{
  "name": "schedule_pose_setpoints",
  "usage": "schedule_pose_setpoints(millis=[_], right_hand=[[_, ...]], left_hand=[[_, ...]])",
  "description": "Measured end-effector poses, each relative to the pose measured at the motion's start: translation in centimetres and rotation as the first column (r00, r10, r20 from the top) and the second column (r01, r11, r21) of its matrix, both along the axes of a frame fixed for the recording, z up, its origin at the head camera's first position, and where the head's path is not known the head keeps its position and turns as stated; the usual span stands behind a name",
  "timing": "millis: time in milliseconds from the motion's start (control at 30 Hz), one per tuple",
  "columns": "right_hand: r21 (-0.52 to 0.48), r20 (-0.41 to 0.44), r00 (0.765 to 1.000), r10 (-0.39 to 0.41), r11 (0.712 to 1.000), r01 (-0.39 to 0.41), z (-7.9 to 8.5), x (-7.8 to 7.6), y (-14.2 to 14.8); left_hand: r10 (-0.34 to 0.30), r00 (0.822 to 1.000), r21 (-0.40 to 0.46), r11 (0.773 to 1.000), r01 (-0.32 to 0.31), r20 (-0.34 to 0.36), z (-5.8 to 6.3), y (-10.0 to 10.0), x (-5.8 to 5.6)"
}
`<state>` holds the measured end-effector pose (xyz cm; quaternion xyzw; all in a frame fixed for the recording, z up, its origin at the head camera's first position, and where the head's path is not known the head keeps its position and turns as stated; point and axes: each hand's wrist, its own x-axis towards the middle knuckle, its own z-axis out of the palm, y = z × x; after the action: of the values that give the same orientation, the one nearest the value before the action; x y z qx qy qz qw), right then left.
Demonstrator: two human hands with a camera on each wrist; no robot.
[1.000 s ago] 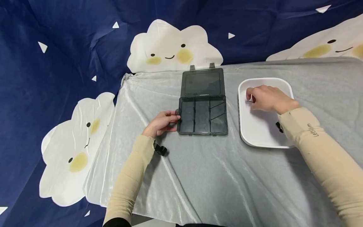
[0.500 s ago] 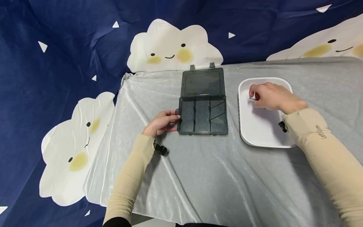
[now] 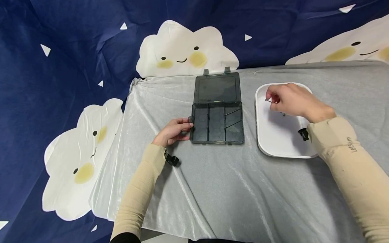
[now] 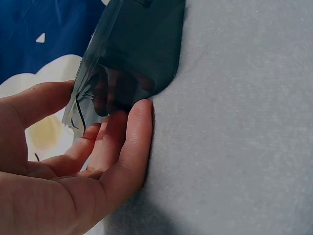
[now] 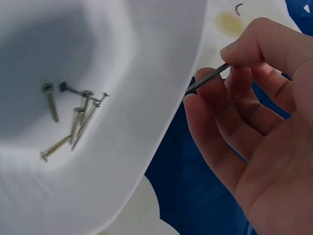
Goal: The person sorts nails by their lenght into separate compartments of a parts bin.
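Observation:
My left hand (image 3: 174, 131) grips the left edge of a dark translucent compartment box (image 3: 216, 123), thumb at the rim and fingers along the side. The box lies with its lid (image 3: 217, 88) folded back, and dividers split its inside. Over the white tray (image 3: 282, 151), my right hand (image 3: 293, 101) pinches a slim dark nail (image 5: 209, 79) between thumb and fingertips. In the right wrist view the nail points toward the tray's rim. Several screws (image 5: 79, 120) lie together on the tray floor, with a darker headed piece (image 5: 73, 90) among them; my right hand partly hides them in the head view.
Grey velvet cloth (image 3: 231, 189) covers the table under the box and tray. A strip of cloth lies between the two containers. Behind stands a navy backdrop (image 3: 267, 20) with white clouds.
My right hand has shifted slightly right above the tray, still pinching the nail, and some screws beneath it have come into view. My left hand and the box have stayed put.

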<state>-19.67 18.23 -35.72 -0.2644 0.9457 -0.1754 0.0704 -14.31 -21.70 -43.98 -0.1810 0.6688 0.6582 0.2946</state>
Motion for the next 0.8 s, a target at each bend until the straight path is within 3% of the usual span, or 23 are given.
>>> schedule_pose_setpoints(millis=[467,633,800], right_hand=[[-0.155,-0.063,0.997,-0.04,0.987,0.03,1.2,0.9,-1.6],[-0.241,-0.088,0.994,-0.062,0.97,0.039,1.1,1.3,-2.4],[-0.318,-0.059,0.995,-0.078,0.946,0.055,0.7,1.5,-3.3]], left_hand=[[0.001,1.0,0.004,1.0,-0.001,0.004,-0.1,0.0,0.1],[0.004,1.0,0.01,1.0,-0.004,0.003,-0.1,0.0,0.0],[0.004,1.0,0.007,1.0,-0.004,0.003,-0.1,-0.1,0.0]])
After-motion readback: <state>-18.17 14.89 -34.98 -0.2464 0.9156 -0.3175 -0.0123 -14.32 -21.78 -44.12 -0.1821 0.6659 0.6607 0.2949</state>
